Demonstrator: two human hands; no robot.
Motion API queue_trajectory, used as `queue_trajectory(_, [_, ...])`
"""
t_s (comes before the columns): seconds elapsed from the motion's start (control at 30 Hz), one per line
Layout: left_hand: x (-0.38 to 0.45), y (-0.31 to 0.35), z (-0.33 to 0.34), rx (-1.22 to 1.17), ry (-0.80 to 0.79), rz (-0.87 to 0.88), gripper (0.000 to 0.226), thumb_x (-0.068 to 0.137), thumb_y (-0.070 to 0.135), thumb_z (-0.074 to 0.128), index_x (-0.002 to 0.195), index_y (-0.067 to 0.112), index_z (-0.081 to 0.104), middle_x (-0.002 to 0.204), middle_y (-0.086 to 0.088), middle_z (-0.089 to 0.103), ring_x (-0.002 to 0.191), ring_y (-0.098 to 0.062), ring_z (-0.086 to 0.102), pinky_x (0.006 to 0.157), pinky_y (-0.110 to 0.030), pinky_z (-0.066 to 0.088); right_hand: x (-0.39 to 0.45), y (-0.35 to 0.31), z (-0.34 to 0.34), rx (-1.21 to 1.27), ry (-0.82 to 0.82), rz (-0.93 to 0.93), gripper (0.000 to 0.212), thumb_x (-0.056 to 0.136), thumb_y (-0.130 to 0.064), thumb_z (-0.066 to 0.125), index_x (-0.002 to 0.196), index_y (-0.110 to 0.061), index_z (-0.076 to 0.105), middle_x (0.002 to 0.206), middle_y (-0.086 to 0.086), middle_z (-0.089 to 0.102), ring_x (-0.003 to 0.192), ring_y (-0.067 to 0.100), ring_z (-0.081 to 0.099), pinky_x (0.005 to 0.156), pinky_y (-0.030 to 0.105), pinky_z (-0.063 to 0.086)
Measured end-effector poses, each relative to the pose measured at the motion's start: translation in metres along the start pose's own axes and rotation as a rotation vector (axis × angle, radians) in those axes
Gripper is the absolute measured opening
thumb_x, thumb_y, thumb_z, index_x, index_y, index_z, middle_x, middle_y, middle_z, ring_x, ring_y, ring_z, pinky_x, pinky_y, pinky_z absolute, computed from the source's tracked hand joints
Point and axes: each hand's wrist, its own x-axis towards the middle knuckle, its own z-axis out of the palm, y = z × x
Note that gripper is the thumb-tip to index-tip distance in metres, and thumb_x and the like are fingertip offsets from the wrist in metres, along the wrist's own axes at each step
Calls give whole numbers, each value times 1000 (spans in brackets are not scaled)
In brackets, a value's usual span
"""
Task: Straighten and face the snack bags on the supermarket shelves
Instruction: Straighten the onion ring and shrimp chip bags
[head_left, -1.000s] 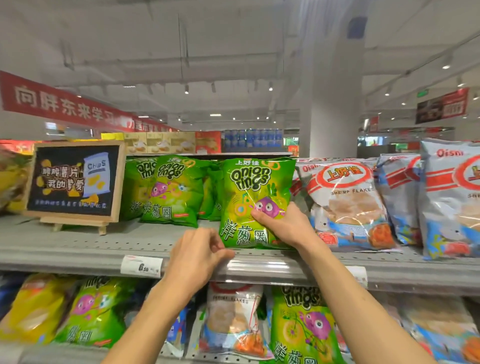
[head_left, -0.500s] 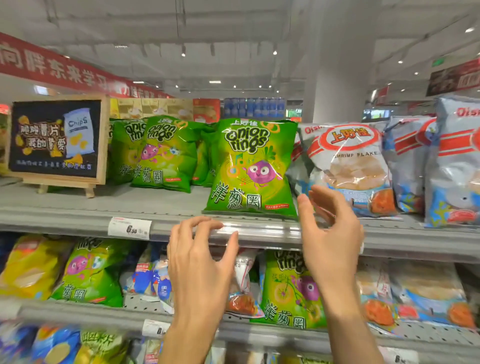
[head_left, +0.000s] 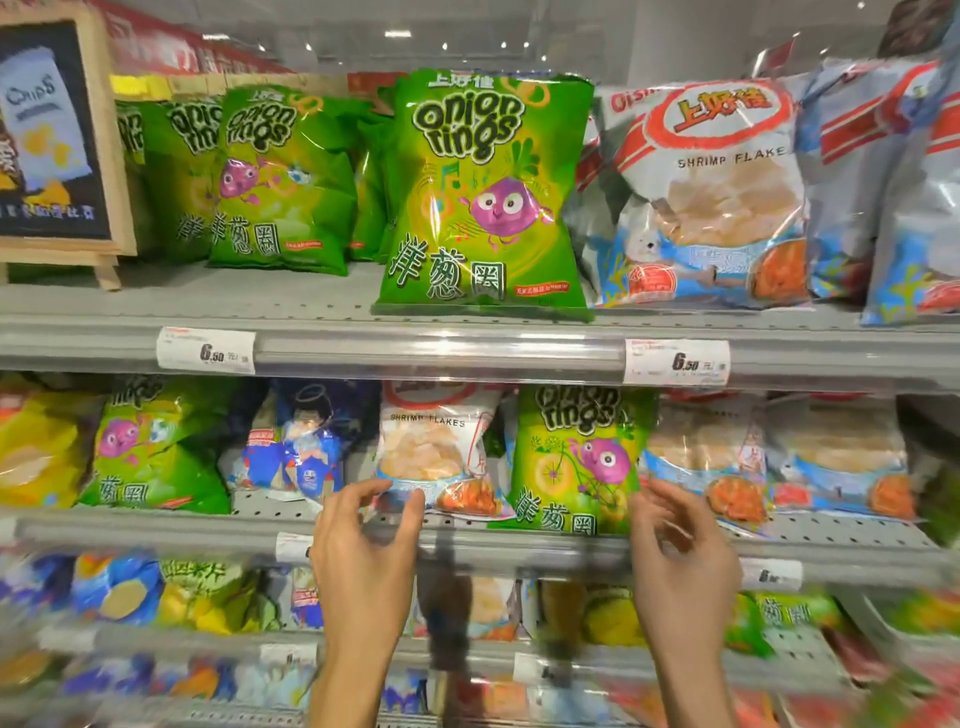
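Observation:
A green onion rings bag (head_left: 483, 197) stands upright and faces front at the edge of the upper shelf (head_left: 467, 358). On the shelf below, a white shrimp flakes bag (head_left: 436, 452) leans beside another green onion rings bag (head_left: 576, 462). My left hand (head_left: 363, 561) hovers just in front of the shrimp flakes bag's lower corner, fingers apart and empty. My right hand (head_left: 680, 566) is spread at the lower right edge of the green onion rings bag on the second shelf, holding nothing.
A wooden-framed chalkboard sign (head_left: 52, 140) stands at the upper left. More onion rings bags (head_left: 280, 182) sit behind it; shrimp flakes bags (head_left: 706, 197) fill the upper right. A blue bag (head_left: 301, 447) and yellow bag (head_left: 36, 452) lie on the second shelf. Lower shelves are blurred.
Both hands let go of the upper onion rings bag, which now stands faced, and dropped down to the second shelf. The view has tilted downward.

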Motion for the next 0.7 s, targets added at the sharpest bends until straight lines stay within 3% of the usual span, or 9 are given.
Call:
queue_trajectory(0.1, [2, -13, 3, 35, -68, -52, 35, 82, 34, 78, 110, 20, 63, 108, 4, 61, 105, -20, 57, 93, -41, 47, 4, 22, -2, -220, -73, 25, 37, 87, -26, 77, 119, -8, 69, 114, 9, 71, 107, 30, 66, 98, 52, 51])
queue_trajectory(0.23, [9, -25, 8, 72, -149, -44, 57, 80, 40, 78, 126, 16, 54, 115, 6, 53, 114, -22, 53, 99, -43, 45, 19, 29, 5, -342, -201, 38, 68, 81, -40, 82, 136, -9, 59, 127, 11, 64, 118, 28, 60, 100, 36, 45])
queue_trajectory(0.37, [27, -32, 16, 67, -245, -36, 86, 69, 61, 72, 139, 16, 45, 124, 0, 49, 121, -21, 47, 102, -44, 45, 34, 33, 19, -341, -318, 49, 85, 73, -47, 86, 143, -15, 49, 128, 2, 59, 119, 21, 55, 97, 35, 44])
queue_trajectory(0.47, [44, -33, 24, 74, -292, -10, 103, 61, 68, 69, 145, 16, 40, 135, -4, 49, 128, -20, 43, 106, -40, 41, 44, 35, 29, -306, -361, 77, 75, 65, -52, 89, 126, -30, 52, 113, -11, 63, 103, 16, 61, 84, 34, 45])
queue_trajectory(0.53, [57, -34, 30, 51, -324, -33, 113, 56, 72, 70, 148, 16, 36, 142, -5, 47, 131, -22, 45, 108, -42, 41, 50, 37, 33, -315, -377, 95, 72, 61, -52, 91, 117, -31, 52, 104, -11, 68, 96, 21, 65, 78, 35, 47])
queue_trajectory(0.7, [81, -40, 37, 24, -418, -84, 120, 50, 71, 79, 148, 17, 37, 142, -4, 47, 127, -24, 50, 106, -48, 45, 65, 39, 35, -322, -468, 146, 78, 49, -65, 89, 106, -28, 51, 95, -11, 70, 88, 18, 67, 80, 40, 54])
